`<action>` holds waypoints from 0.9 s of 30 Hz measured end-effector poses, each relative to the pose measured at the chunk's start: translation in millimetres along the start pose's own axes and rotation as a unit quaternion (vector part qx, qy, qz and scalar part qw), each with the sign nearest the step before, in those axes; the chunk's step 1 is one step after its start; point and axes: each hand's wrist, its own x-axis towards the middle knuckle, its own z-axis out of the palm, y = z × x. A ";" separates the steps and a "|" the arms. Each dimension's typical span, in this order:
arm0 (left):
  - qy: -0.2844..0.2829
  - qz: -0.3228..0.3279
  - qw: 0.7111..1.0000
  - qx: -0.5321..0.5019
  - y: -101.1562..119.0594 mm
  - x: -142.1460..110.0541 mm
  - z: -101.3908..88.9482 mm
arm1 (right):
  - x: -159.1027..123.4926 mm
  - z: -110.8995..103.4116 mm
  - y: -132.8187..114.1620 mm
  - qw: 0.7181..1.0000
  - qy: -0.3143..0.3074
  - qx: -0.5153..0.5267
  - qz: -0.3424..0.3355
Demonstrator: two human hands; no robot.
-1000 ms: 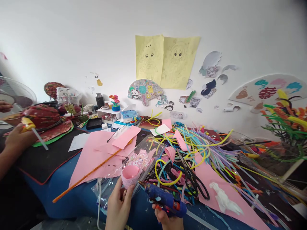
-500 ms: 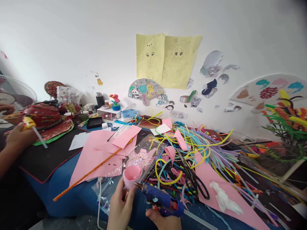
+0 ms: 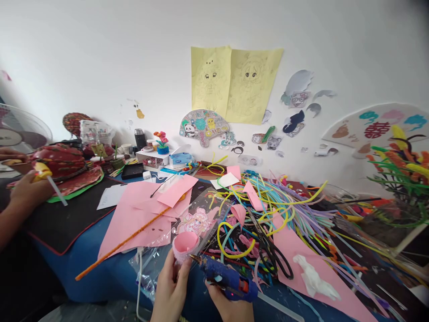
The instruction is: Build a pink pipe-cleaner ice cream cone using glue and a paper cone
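Observation:
Between the thumb and fingers of my left hand (image 3: 172, 284) is a small pink cup (image 3: 185, 246) with a fuzzy outer wall and a smooth pink lining. Its open top faces up and toward me. My right hand (image 3: 231, 304) is wrapped round a blue glue gun (image 3: 228, 277), whose clear glue stick (image 3: 279, 308) pokes out of the back. The metal nozzle points left, at the right side of the cup near its rim; whether it touches I cannot tell. A clear plastic sleeve (image 3: 157, 264) and a pink cartoon cut-out (image 3: 196, 221) lie just behind the cup.
Black scissors (image 3: 273, 255) lie on a heap of coloured pipe cleaners (image 3: 295, 201). Pink sheets (image 3: 125, 219) and an orange pipe cleaner (image 3: 124, 243) are at left centre. White crumpled tissue (image 3: 315, 279) rests at right. At far left, another person's hand (image 3: 28, 190) holds a yellow glue gun (image 3: 43, 171).
The cup in my left hand has shifted slightly right and its opening faces me a little more. The blue glue gun has moved slightly left, bringing its nozzle closer to the cup.

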 end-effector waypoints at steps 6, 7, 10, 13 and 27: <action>-0.015 0.005 1.000 -0.004 -0.1 0.7 0.1 | -1.3 1.2 3.7 1.000 0.013 -0.014 -0.014; -0.015 0.004 1.000 -0.004 -0.1 0.9 0.0 | -1.5 1.1 4.5 1.000 0.012 -0.019 -0.018; -0.016 -0.001 1.000 -0.005 -0.2 1.0 -0.6 | -2.4 0.7 6.9 0.999 0.023 -0.037 -0.025; -0.016 -0.005 1.000 -0.011 -0.5 0.0 -1.2 | -3.4 1.2 9.1 0.997 0.046 -0.058 -0.034; -0.008 -0.009 1.000 -0.012 0.7 -2.2 -2.7 | -3.0 1.7 14.5 0.991 0.077 -0.085 -0.066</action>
